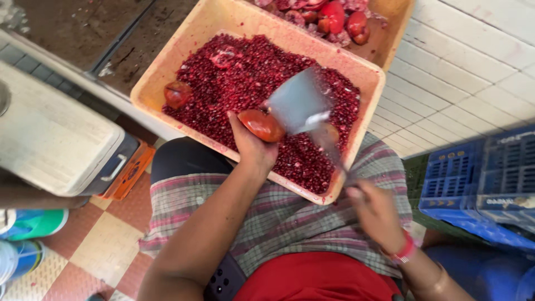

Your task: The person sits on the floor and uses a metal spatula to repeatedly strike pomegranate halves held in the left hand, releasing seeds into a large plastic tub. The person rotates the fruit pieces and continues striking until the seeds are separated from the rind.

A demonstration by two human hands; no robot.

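The left hand [252,146] gripped a halved pomegranate [262,125], its fingers curled around the red rind, at the centre of the frame. It held the fruit just above a shallow tan tray [151,83] that rested on the person's lap and was heaped with loose red seeds [251,72]. The right hand [374,210], lower right of centre and blurred, was closed around the handle of a broad steel blade [298,102], whose flat face stood just beside the fruit, touching or nearly touching it; which could not be told. A red band [405,252] sat on that wrist. Another piece of rind [177,93] lay among the seeds at the tray's left side. A second tray [397,28] at the top of the frame held more pomegranate pieces [334,18]. Blue plastic crates [479,184] stood at the right edge, and a pale box with a handle [53,139] sat at the left, above a checked tile floor [103,245].
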